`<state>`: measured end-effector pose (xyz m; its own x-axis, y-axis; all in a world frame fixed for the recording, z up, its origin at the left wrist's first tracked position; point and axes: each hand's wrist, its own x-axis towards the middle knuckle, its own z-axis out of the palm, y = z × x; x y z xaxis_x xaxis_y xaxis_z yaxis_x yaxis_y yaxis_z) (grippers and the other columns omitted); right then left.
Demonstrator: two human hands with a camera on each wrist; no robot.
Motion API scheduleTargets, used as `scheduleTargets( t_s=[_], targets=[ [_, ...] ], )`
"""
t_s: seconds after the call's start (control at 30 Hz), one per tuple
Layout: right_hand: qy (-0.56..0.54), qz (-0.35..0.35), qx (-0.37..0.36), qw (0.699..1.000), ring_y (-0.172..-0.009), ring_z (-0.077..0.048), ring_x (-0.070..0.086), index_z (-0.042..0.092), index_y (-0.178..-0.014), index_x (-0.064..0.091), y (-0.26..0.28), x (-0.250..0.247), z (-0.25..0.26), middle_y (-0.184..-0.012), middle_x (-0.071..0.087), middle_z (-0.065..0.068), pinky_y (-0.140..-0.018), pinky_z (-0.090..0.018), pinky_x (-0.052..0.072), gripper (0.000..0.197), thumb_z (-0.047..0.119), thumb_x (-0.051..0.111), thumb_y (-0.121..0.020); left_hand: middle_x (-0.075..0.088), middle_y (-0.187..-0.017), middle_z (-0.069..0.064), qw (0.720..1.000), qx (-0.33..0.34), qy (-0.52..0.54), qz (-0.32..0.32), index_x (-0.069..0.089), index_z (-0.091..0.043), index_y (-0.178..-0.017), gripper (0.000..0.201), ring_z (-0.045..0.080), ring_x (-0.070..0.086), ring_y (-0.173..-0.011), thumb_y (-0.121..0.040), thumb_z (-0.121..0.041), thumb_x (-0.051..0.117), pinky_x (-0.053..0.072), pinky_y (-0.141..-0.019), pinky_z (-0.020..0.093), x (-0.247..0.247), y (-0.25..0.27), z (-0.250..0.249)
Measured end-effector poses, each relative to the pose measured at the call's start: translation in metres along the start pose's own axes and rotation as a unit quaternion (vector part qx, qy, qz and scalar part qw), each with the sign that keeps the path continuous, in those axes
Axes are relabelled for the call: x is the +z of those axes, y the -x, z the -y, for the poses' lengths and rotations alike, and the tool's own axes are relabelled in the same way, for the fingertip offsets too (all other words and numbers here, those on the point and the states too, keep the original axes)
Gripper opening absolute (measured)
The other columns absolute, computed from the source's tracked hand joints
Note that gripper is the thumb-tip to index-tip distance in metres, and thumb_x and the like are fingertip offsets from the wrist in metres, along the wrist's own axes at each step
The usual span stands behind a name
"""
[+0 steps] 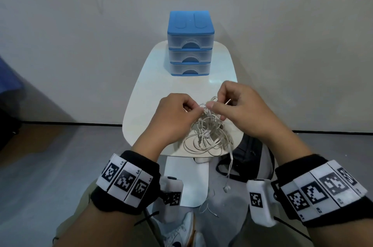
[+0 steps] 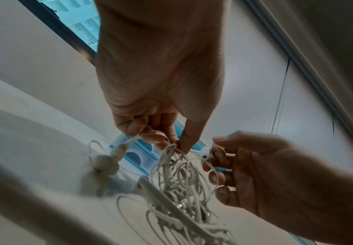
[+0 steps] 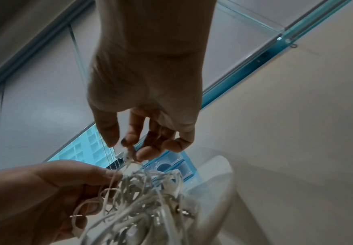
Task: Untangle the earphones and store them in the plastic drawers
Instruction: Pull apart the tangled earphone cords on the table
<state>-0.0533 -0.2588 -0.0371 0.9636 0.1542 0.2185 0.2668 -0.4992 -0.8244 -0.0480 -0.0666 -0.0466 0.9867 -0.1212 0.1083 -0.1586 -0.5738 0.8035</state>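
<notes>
A tangled bundle of white earphones [image 1: 207,131] lies on the near end of a small white table [image 1: 153,77], lifted at its top by both hands. My left hand [image 1: 177,113] pinches cords at the top of the tangle [image 2: 171,165]. My right hand [image 1: 234,105] pinches an earbud [image 2: 204,153] and its cord just right of the left hand. One earbud [image 1: 227,188] dangles on a cord below the table's near edge. The blue and clear plastic drawer unit [image 1: 190,44], three drawers all closed, stands at the table's far end.
A beige wall rises behind the table. A dark bag [image 1: 242,158] sits on the grey floor under the table's right side. The table's white base [image 1: 187,180] and my shoes [image 1: 179,230] are below. A loose cord end [image 1: 207,206] hangs near the base.
</notes>
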Motion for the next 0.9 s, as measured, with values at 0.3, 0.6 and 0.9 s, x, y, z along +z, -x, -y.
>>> scheduleTargets(
  t_s=[0.3, 0.6, 0.9],
  targets=[
    [0.096, 0.028, 0.0, 0.995, -0.055, -0.003, 0.052, 0.024, -0.077, 0.07, -0.002, -0.003, 0.008, -0.07, 0.066, 0.012, -0.06, -0.019, 0.041, 0.012, 0.015, 0.073, -0.086, 0.074, -0.075, 0.006, 0.997, -0.031, 0.069, 0.011, 0.07, -0.01, -0.088, 0.014, 0.027, 0.068, -0.06, -0.097, -0.021, 0.07, 0.055, -0.053, 0.029, -0.014, 0.001, -0.001],
    [0.149, 0.059, -0.003, 0.987, -0.057, -0.004, 0.058, 0.022, -0.073, 0.072, -0.001, 0.001, 0.014, -0.059, 0.065, 0.008, -0.061, -0.022, 0.047, 0.014, 0.014, 0.078, -0.083, 0.073, -0.076, 0.011, 0.994, -0.041, 0.093, 0.036, 0.068, -0.006, -0.09, 0.017, 0.019, 0.071, -0.057, -0.099, -0.021, 0.069, 0.063, -0.065, 0.039, -0.013, 0.003, -0.007],
    [0.066, -0.012, 0.006, 0.998, -0.055, -0.002, 0.053, 0.021, -0.073, 0.073, -0.002, 0.004, 0.016, -0.071, 0.071, 0.0, -0.061, -0.023, 0.046, 0.012, 0.016, 0.078, -0.084, 0.074, -0.085, 0.013, 0.987, -0.048, 0.136, 0.078, 0.071, -0.005, -0.09, 0.02, 0.016, 0.068, -0.062, -0.1, -0.023, 0.067, 0.058, -0.067, 0.034, -0.016, 0.004, -0.009]
  ],
)
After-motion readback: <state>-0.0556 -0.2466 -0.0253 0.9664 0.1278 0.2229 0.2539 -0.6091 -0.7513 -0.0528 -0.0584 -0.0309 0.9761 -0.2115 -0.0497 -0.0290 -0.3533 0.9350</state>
